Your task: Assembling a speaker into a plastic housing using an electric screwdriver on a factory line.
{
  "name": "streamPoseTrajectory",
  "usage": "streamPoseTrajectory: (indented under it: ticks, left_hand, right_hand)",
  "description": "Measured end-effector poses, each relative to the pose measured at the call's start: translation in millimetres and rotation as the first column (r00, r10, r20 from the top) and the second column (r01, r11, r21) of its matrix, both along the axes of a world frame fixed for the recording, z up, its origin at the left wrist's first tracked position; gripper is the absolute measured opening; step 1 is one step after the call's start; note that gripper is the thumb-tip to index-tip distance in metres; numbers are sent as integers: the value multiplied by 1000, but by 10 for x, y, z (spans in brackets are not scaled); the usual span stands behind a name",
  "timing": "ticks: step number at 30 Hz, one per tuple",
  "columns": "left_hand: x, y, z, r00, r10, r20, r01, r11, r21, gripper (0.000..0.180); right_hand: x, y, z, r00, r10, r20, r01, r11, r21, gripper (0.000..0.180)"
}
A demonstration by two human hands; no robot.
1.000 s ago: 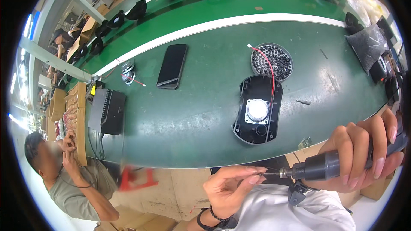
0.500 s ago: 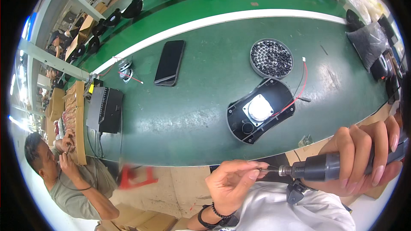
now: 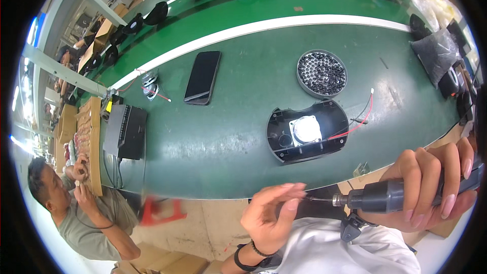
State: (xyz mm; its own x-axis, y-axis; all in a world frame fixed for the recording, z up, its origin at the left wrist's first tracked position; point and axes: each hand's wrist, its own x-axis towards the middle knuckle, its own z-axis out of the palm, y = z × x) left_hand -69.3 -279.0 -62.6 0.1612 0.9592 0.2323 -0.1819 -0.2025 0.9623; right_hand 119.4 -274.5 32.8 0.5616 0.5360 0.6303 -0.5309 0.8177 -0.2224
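Note:
My right hand is wrapped round a dark electric screwdriver, held level with its thin bit pointing left. Close to the bit's tip is my left hand, its thumb and index finger parted around it. Whether a screw sits on the tip is too small to tell. Beyond the hands, a black plastic housing lies open side up on the bench. Inside it rests a square-framed white speaker, with red and black wires trailing out to the right.
Behind the housing stands a round dish of small black screws. A phone, a small loose speaker and a black power box are farther left. A grey bag lies far right. Another person works at left.
My left thumb and finger have parted from the screwdriver bit, and that hand has drawn slightly left. The housing now appears turned more level, its wire end shifted right and nearer.

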Motion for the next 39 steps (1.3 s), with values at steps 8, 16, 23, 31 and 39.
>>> streamPoseTrajectory:
  ticks: [8, 16, 23, 31, 39]
  left_hand:
    - [131, 372, 200, 831, 112, -545, 3, 979, 205, 32]
    - [26, 429, 138, 855, 44, -517, 89, 969, 231, 60]
    - [41, 429, 125, 821, 15, -571, 148, 960, 238, 80]
    - [97, 493, 78, 804, 82, -590, 87, 963, 254, 82]
    - [-66, 446, 308, 739, 176, -651, 110, 921, 374, 89]
  right_hand:
    - [289, -183, 122, 989, -71, 128, 83, 992, -94, 26]
    - [712, -151, 39, 911, 188, 368, -227, 972, 66, 47]
    - [744, -124, 124, 830, 209, 518, -204, 977, -68, 51]
    - [723, 8, -9, 835, 215, 506, -247, 969, -3, 53]
    - [788, 31, 6, 767, 247, 592, -222, 968, -117, 54]
